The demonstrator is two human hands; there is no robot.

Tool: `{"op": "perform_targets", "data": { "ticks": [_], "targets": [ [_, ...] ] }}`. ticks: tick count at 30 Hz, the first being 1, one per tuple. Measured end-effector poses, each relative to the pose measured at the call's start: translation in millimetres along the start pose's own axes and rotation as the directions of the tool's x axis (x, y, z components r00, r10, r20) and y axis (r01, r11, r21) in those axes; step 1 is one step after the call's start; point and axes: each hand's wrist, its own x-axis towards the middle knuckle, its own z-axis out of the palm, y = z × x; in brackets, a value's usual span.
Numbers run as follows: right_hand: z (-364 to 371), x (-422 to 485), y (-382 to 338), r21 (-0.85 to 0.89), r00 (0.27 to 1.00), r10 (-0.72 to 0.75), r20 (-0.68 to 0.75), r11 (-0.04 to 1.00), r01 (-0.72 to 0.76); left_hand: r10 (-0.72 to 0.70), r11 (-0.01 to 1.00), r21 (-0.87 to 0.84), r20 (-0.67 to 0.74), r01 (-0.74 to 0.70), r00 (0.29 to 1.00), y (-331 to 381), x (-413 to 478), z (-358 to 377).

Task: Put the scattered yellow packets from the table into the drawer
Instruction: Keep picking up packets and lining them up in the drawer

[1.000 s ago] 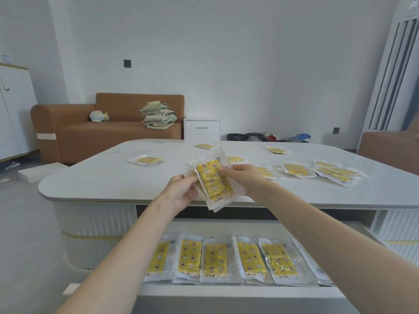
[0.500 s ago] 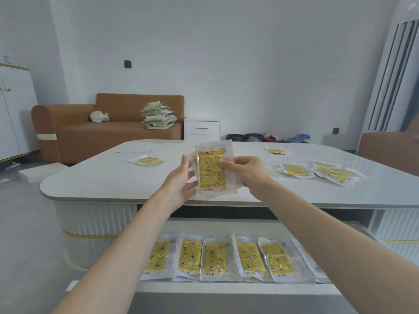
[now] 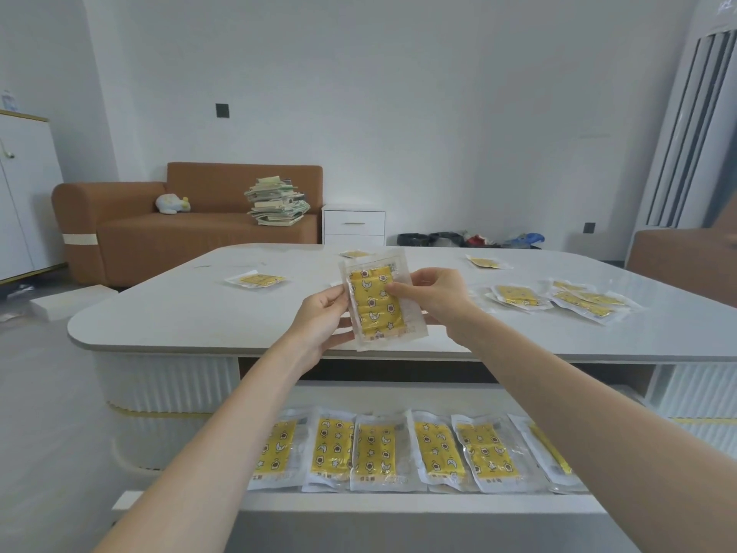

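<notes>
Both hands hold one yellow packet (image 3: 375, 305) upright above the table's near edge. My left hand (image 3: 321, 321) pinches its left side and my right hand (image 3: 432, 295) pinches its right side. The white table (image 3: 179, 313) carries more yellow packets: one at the left (image 3: 257, 279), two at the far side (image 3: 355, 254) (image 3: 484, 262), and a cluster at the right (image 3: 558, 299). Below me the drawer (image 3: 399, 508) stands pulled out, with a row of several yellow packets (image 3: 375, 451) lying side by side in it.
A brown sofa (image 3: 159, 229) with a stack of papers (image 3: 277, 201) stands behind the table. A small white cabinet (image 3: 354, 224) is beside it. A brown armchair (image 3: 686, 261) sits at the right, under a tall white air conditioner (image 3: 694, 113).
The packet in both hands has turned from tilted to upright and risen slightly over the table edge. The drawer and the table's packets are unchanged.
</notes>
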Motion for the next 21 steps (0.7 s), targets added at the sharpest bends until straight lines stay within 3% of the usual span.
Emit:
{"op": "perform_targets", "data": {
  "ticks": [3, 7, 14, 19, 21],
  "targets": [
    [-1, -1, 1, 0.005, 0.999, 0.037, -0.011, 0.999, -0.036, 0.024, 0.997, 0.074, 0.016, -0.025, 1.0, 0, 0, 2],
    [1, -1, 5, 0.023, 0.994, 0.061, -0.094, 0.998, -0.059, -0.085, 0.996, 0.043, 0.048, 0.083, 0.995, 2, 1, 5],
    [14, 4, 15, 0.08, 0.976, 0.069, -0.206, 0.995, -0.054, -0.07, 0.994, 0.091, 0.037, 0.066, 0.997, -9, 12, -1],
    [3, 17, 15, 0.071, 0.986, -0.001, -0.164, 0.997, 0.012, -0.063, 0.997, -0.056, -0.03, 0.061, 0.998, -7, 37, -2],
    [-8, 25, 25, -0.055, 0.974, -0.028, -0.223, 0.998, 0.016, -0.075, 0.989, -0.136, -0.061, 0.066, 0.995, -10, 47, -2]
  ]
}}
